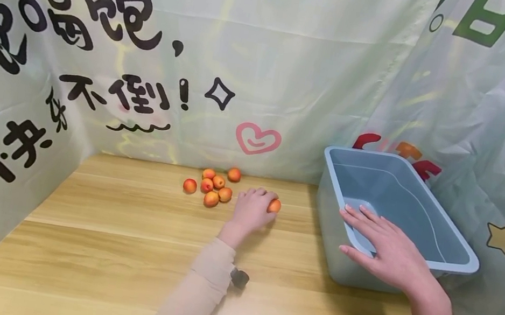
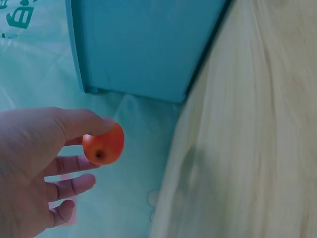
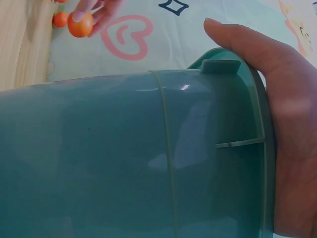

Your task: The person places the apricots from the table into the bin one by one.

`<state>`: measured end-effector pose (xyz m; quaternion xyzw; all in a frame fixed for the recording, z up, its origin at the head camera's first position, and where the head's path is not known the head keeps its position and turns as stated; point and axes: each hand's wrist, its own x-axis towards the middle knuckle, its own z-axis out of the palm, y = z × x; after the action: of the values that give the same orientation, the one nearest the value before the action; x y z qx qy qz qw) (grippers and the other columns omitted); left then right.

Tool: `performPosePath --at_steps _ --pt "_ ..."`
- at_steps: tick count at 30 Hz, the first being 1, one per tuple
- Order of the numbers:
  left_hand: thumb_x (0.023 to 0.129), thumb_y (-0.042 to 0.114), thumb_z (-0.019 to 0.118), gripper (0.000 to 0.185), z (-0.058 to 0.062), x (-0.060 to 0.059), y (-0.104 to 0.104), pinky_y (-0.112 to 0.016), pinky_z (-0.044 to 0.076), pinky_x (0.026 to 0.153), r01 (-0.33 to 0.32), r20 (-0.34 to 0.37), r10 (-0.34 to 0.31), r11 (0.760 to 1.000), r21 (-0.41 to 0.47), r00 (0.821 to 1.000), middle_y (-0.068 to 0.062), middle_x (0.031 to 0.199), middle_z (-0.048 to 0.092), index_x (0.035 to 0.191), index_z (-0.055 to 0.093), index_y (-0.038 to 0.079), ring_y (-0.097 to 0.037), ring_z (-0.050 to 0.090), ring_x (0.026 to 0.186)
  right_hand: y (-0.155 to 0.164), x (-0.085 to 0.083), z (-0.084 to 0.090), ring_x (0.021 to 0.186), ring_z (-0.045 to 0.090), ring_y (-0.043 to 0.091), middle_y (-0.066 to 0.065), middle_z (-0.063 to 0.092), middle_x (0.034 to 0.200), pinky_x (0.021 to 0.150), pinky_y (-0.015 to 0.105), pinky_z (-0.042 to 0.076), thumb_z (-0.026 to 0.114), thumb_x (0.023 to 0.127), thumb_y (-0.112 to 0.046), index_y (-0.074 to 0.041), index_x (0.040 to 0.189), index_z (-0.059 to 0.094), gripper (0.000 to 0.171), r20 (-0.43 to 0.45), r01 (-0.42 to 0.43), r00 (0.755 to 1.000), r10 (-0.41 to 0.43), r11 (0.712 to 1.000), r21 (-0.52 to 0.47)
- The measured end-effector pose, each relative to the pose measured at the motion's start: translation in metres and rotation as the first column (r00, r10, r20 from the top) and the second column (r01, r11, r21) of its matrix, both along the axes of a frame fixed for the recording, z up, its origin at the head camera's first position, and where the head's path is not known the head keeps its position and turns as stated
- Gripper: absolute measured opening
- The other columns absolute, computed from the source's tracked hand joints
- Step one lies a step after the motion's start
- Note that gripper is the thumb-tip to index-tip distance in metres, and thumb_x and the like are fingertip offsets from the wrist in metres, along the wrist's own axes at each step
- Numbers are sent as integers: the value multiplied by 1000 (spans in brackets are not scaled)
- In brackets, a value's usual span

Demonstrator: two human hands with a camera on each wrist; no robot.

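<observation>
Left hand (image 1: 252, 209) has a small round orange fruit (image 1: 274, 206) pinched between thumb and fingertips, just off or at the light wooden tabletop (image 1: 121, 247); the left wrist view (image 2: 103, 144) shows the thumb on top and the fingers curled under, grip looks secure. Right hand (image 1: 390, 249) lies flat over the near-left rim of the blue rectangular plastic bin (image 1: 458, 253), fingers straight and spread, bracing rather than grasping; the right wrist view confirms the palm on the rim edge (image 3: 292, 144). Six more orange fruits (image 1: 214, 184) sit in a loose cluster left of the held one, near the back of the table by the printed green fabric backdrop (image 1: 295, 66). Bin interior looks empty from the head camera. Read: pick step done on the first fruit, transfer pending. Next move probably needs a lift high enough to clear the bin's left wall, a short carry right, and a release over the bin floor away from the bracing hand; keep the bin held so it doesn't slide
</observation>
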<state>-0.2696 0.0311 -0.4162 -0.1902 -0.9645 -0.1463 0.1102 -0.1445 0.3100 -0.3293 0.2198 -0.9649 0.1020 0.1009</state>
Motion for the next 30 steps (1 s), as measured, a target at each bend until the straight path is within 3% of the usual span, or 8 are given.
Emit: performPosePath --at_steps 10,19,30 --pt "88 42 68 44 13 8 13 -40 43 87 69 -119 -61 996 61 991 2 125 64 129 60 29 -23 58 115 0 2 0 143 37 32 3 45 152 106 58 33 67 86 -49 -29 147 43 69 0 0 1000 0 1000 1" --pt "89 43 68 41 29 11 27 -35 43 82 138 -245 -116 988 74 963 6 118 64 127 60 29 -18 58 104 0 0 2 143 37 33 4 45 152 107 58 32 67 86 -50 -28 148 43 69 12 7 1000 -7 1000 3" --pt "88 44 68 41 53 8 41 -31 40 76 173 -352 -153 985 25 923 9 119 64 127 61 31 -15 57 99 -1 0 1 142 37 33 4 45 152 107 59 32 67 86 -50 -29 148 42 69 10 13 1000 -13 1000 3"
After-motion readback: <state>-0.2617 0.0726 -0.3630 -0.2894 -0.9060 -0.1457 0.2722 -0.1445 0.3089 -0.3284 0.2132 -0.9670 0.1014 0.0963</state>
